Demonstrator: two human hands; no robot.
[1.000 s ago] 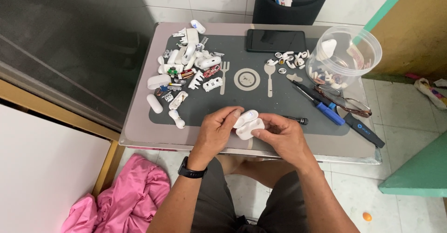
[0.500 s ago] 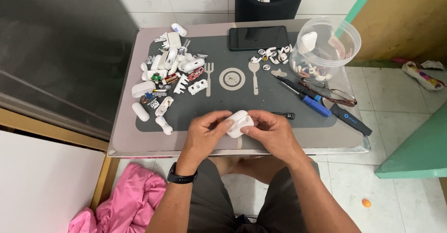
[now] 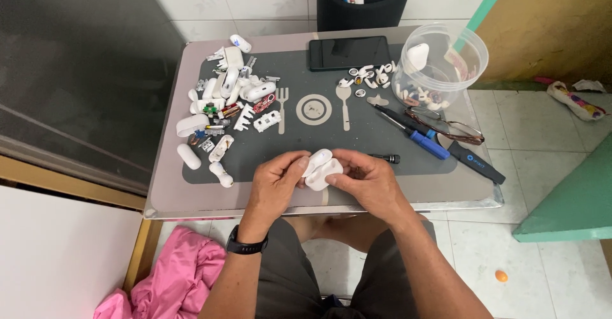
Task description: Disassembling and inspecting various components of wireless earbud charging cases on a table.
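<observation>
Earbud case (image 3: pixel 322 169), small, white and rounded, is sitting between both hands just above the near edge of the grey mat (image 3: pixel 382 185), not resting on it. Its lid half is pointing up and to the left, towards the left thumb, so its long axis is running on a slant from lower right to upper left. The left hand (image 3: pixel 275 185) is closing on the case from the left, thumb pressing on the upper lobe and fingers curling underneath. The right hand (image 3: pixel 370 182) is gripping the lower right part, thumb lying along the top and fingers wrapping below. Both hands are touching the case, so neither is nearer; they are meeting over it, almost knuckle to knuckle. Whether the lid is cracked open I cannot tell, since the thumbs are covering the seam.

A small black screwdriver bit (image 3: pixel 384 159) is lying just beyond the right hand. Further right, a blue-handled screwdriver (image 3: pixel 417 138) and a pair of glasses (image 3: pixel 446 127) are lying near a clear plastic tub (image 3: pixel 475 57). A heap of white parts (image 3: pixel 226 108) is spreading over the left of the mat, well apart from the hands. A black phone (image 3: pixel 349 52) is lying at the far edge.
</observation>
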